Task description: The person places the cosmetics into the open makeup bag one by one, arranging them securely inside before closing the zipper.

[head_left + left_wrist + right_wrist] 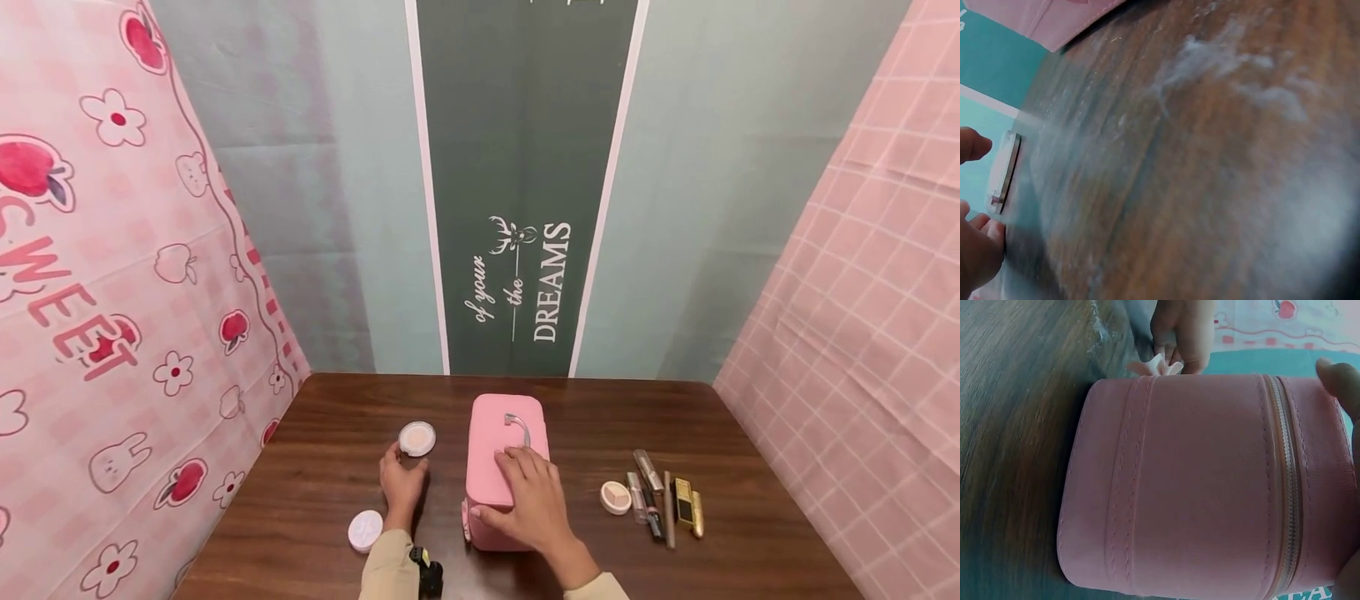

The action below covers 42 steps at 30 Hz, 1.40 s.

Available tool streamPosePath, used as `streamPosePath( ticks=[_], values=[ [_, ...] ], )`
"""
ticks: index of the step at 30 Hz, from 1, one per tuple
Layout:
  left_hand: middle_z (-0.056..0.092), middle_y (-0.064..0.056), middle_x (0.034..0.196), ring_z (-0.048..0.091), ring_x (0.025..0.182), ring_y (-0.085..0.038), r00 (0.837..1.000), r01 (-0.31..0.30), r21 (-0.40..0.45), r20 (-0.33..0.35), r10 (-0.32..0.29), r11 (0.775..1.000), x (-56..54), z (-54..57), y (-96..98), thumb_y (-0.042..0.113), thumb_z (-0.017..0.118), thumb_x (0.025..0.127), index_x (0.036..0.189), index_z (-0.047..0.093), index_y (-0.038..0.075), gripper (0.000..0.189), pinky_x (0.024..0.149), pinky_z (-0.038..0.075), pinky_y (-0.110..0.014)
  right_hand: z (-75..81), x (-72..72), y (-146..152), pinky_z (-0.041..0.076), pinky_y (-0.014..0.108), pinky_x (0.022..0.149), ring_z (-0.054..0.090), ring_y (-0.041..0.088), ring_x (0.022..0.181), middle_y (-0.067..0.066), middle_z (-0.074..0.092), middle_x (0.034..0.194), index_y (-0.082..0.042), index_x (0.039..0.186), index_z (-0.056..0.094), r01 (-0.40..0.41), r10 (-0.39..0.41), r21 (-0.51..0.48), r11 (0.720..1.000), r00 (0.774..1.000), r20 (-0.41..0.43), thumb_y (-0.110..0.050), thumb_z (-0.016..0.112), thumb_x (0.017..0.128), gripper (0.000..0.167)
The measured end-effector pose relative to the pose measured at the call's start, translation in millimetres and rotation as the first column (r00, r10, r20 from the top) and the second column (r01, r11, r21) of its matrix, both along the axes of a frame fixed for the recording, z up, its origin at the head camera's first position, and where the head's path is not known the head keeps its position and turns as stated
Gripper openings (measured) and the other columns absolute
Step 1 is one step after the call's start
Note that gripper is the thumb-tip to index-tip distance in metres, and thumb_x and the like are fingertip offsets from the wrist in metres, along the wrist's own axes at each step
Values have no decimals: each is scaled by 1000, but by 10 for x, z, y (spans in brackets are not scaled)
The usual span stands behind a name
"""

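Note:
A pink zippered cosmetic case point(495, 450) stands on the table, its lid down and a silver handle on top. Across the lid lies my right hand point(534, 500), fingers extended, with the thumb at the near left edge. In the right wrist view the case's stitched side and zipper point(1288, 481) fill most of the picture. My left hand point(403, 483) is at the near edge of a round powder compact point(417, 439). The left wrist view shows thumb and fingers spread apart, with the compact point(1004, 172) just beyond them. Whether they touch it is unclear.
A round white-lilac container point(365, 531) sits left of the left forearm. To the right of the case lie a three-colour round palette point(616, 497), several tubes and pencils point(649, 496), and gold items point(684, 502). Printed cloths hang behind and beside the wooden table point(300, 467).

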<state>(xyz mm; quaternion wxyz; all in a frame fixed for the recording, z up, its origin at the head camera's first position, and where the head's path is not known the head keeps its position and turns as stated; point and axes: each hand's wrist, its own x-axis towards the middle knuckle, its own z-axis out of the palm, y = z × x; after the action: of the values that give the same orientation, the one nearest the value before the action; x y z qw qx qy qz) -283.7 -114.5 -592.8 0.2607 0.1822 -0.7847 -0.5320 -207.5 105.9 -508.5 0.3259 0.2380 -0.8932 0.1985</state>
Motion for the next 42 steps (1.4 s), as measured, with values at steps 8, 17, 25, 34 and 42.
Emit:
streamPosePath(
  ticks=[8, 17, 25, 34, 42],
  values=[
    [51, -27, 109, 47, 104, -42, 999, -5, -19, -43, 4, 1000, -112, -24, -34, -4, 78, 56, 116, 52, -11, 66, 90, 36, -49, -6, -8, -9, 38, 45, 81, 49, 28, 107, 5, 56, 113, -15, 109, 64, -5, 5, 11, 1000, 1000, 23, -62, 72, 63, 67],
    [48, -31, 120, 44, 113, -44, 995, 89, -124, -35, -94, 988, -152, -149, -83, 0, 82, 55, 125, 47, -11, 79, 95, 33, -50, -67, 12, 44, 40, 43, 79, 51, 24, 101, 2, 57, 106, -14, 103, 67, -53, 52, -31, 998, 998, -40, -63, 74, 59, 66],
    [49, -32, 120, 42, 111, -47, 995, 96, -167, -4, -98, 981, -230, -121, -83, 3, 83, 57, 126, 48, -10, 78, 94, 32, -52, -50, -17, 46, 39, 42, 78, 51, 24, 98, 2, 56, 105, -14, 102, 67, -58, 55, -50, 997, 997, -63, -66, 71, 62, 66],
    [50, -30, 120, 43, 109, -47, 999, 27, -204, 38, -19, 979, -254, -79, -68, 3, 82, 58, 125, 50, -8, 75, 90, 33, -55, -54, -39, 32, 37, 44, 79, 51, 23, 101, 2, 57, 106, -12, 101, 68, -66, 55, -204, 977, 997, -62, -56, 78, 57, 63],
    [51, -30, 114, 44, 106, -46, 998, 27, -212, 61, -15, 977, -276, -74, -63, 9, 87, 53, 125, 50, -9, 83, 89, 35, -53, -33, -45, 72, 37, 43, 77, 52, 23, 101, 3, 58, 106, -11, 100, 68, -79, 60, -250, 965, 995, -82, -51, 82, 55, 61]
  ],
)
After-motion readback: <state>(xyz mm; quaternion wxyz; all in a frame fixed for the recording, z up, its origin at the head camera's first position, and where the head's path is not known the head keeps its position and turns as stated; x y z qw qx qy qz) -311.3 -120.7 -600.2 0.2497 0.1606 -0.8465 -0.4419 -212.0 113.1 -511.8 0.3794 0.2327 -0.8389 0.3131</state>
